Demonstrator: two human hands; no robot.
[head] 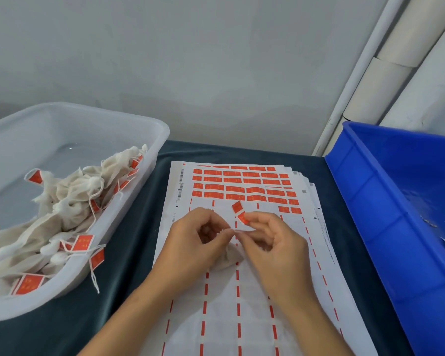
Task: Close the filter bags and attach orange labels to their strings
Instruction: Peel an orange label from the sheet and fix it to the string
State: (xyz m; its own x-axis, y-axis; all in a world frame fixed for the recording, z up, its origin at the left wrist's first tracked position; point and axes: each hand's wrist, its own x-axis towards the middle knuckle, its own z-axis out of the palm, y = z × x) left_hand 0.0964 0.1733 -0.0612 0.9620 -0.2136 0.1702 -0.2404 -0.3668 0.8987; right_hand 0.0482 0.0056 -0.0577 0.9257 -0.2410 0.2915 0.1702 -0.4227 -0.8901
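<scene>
Both hands work over the label sheets (242,291), a stack lying mid-tabletop between a clear tub (139,176) at the left edge and a blue bin (370,201) at the right. Left hand (198,237): fingers curled, thumb and forefinger tips pressed together at what looks like a string end; the string itself is too fine to make out. Right hand (270,240): grip pinching an orange label (242,217) at its lower edge, the label half folded with its upper flap (237,206) standing free. Fingertips of the two hands nearly touch. A filter bag (229,258) lies under the hands on the sheets, mostly hidden; whether its mouth is drawn shut cannot be told. Unpeeled labels (242,186) remain in rows at the far end of the top sheet. The tub holds a heap of finished bags (62,214), tags and strings trailing over its near rim. Handling, as judged: the bag is light, soft, limp cloth, best held by its gathered neck; the string is thin and slack, needs a fingertip pinch close to its end; the label is small, flimsy, sticky on one face, so hold it by the edges and keep the flaps apart until the string sits in the fold.
</scene>
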